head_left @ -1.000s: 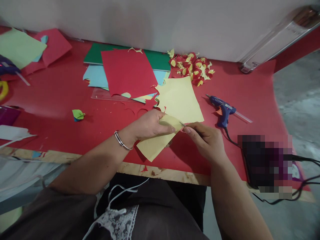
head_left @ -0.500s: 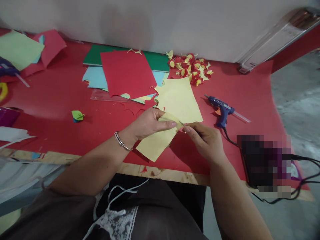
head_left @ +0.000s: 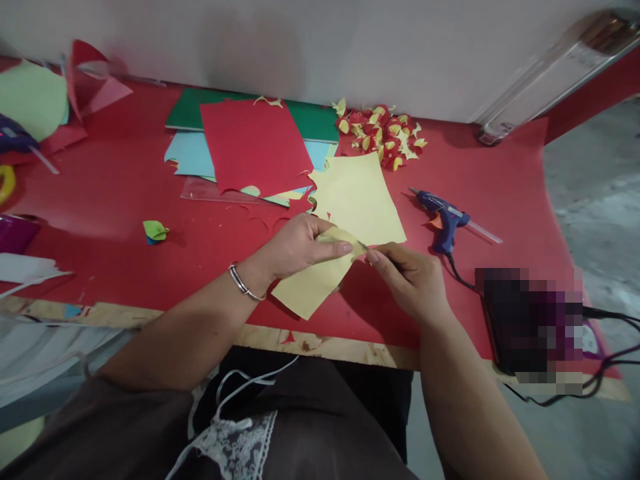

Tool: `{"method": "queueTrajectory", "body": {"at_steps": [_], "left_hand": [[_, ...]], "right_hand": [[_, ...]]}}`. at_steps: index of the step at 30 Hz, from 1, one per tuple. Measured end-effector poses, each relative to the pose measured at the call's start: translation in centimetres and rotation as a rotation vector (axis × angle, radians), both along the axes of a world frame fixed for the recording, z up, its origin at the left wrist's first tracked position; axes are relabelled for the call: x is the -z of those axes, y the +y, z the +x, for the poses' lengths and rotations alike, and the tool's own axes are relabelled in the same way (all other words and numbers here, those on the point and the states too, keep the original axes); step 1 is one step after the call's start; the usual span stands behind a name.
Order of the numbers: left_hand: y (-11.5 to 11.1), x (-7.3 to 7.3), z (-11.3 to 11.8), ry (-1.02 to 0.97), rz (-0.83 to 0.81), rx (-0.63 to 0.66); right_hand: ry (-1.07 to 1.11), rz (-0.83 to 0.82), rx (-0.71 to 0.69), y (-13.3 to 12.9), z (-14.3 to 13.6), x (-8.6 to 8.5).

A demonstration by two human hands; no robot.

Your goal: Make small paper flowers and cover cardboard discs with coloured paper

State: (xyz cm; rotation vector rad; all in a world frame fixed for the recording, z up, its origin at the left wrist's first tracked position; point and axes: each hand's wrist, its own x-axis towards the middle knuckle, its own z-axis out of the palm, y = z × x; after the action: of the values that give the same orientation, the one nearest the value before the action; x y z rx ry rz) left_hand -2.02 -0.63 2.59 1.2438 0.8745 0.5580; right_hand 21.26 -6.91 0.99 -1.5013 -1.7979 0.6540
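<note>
The left hand (head_left: 300,250) clamps the bent yellow sheet (head_left: 313,287) between thumb and fingers above the red surface (head_left: 115,247). The right hand (head_left: 413,277) is closed on a thin metal tool (head_left: 363,245), its tip at the sheet's edge. From that sheet, the glue gun (head_left: 445,217) lies at two o'clock, red-yellow paper pieces (head_left: 383,137) at one.

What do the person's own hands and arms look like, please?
The left hand and right hand wear no gloves. A slim silver-coloured bangle circles the left wrist, and a dark sleeve covers the left upper arm. The right wrist is bare.
</note>
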Motion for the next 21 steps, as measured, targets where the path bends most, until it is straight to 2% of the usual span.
{"method": "queueTrajectory", "body": {"at_steps": [9, 15, 21], "left_hand": [[-0.23, -0.55, -0.01, -0.014, 0.017, 0.015], [0.02, -0.11, 0.00, -0.010, 0.037, 0.036], [0.01, -0.18, 0.04, -0.061, -0.033, 0.076]], "right_hand": [[0.003, -0.007, 0.000, -0.09, 0.10, 0.37], [0.010, 0.007, 0.002, -0.13, 0.07, 0.40], [0.008, 0.014, -0.001, -0.13, -0.08, 0.24]]}}
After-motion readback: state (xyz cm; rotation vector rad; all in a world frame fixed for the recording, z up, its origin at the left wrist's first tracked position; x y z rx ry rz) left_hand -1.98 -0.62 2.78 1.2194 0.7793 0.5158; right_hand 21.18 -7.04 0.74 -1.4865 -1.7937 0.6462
